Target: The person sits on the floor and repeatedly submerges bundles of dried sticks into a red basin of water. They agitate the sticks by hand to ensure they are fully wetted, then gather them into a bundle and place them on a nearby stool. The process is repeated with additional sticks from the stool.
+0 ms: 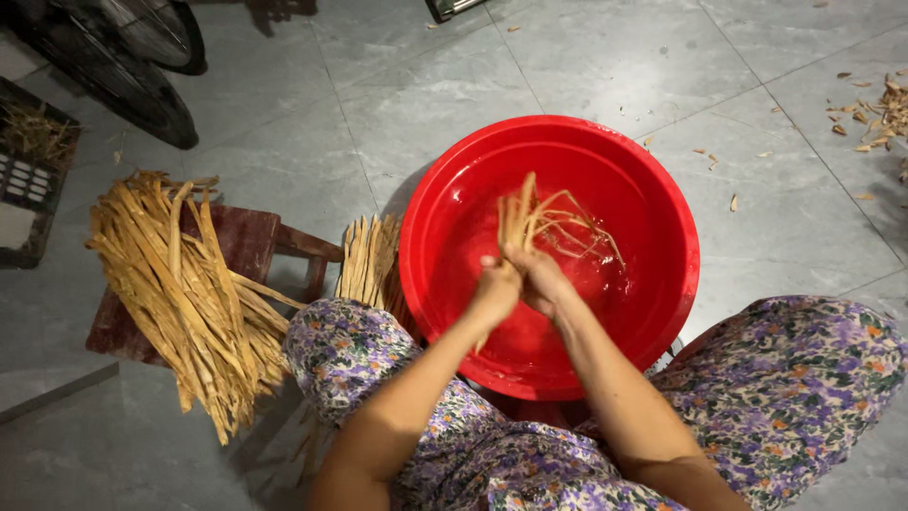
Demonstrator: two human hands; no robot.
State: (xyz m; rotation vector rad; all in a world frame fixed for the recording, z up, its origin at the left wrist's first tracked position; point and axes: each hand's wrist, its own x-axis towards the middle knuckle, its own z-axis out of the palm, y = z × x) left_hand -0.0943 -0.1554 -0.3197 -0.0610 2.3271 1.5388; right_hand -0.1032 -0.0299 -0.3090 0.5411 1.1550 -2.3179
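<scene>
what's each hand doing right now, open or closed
Left hand: closed on the bundle of tan fibre strips, over the red basin.
Right hand: closed on the same bundle, pressed against the left hand.

Basin [653, 199] stood on the floor [397, 85], centre-right, between the person's knees. Both hands met over the basin: left hand [496, 289] just left of right hand [539, 279], touching, closed round a strip bundle [530, 218] that stood above them inside the rim. Stool [248, 241] lay left of basin; strip pile [184, 293] rested on it. Smaller bundle [367, 260] between stool and basin. Crate [24, 180] far left; wheel [123, 76] behind it. Scraps [875, 114] lay far right.
</scene>
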